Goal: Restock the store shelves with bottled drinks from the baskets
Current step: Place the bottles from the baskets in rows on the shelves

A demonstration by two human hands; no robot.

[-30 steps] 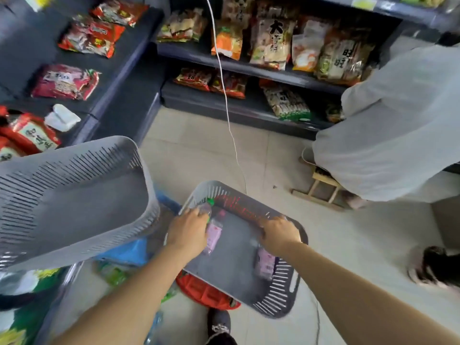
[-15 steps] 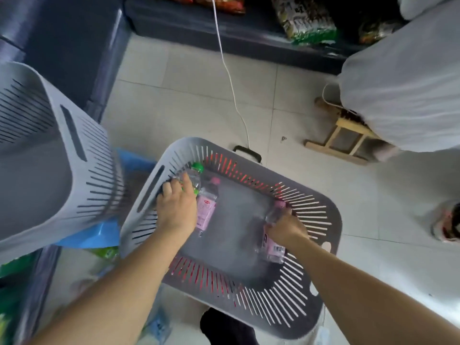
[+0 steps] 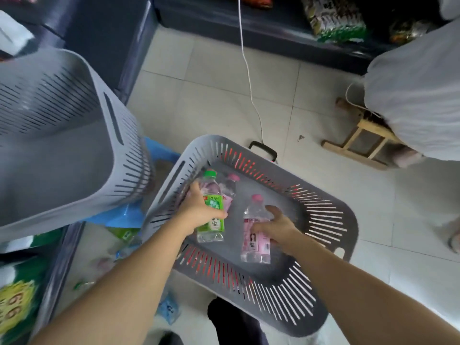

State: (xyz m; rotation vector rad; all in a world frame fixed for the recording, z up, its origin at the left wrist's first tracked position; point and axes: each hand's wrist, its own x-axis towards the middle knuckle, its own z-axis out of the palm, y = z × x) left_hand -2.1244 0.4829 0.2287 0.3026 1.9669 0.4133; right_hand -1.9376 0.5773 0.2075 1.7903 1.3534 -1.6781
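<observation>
Grey basket (image 3: 331,235): left hand (image 3: 199,211) fingers curled round green-labelled bottle (image 3: 211,207), cap beyond fingertips; right hand (image 3: 276,227) grasping pink-labelled bottle (image 3: 255,241); another pink-capped bottle (image 3: 230,186) just beyond left fingers.

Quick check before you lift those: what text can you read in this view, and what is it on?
"LIME SODA": green label of the green-capped bottle, gripped by the left hand.
"66": yellow digits on the green package at lower left, blurred, possibly inverted.
Too blurred to read: print on the pink-label bottle, gripped by the right hand.
Too blurred to read: print on the snack bags at the top.
</observation>
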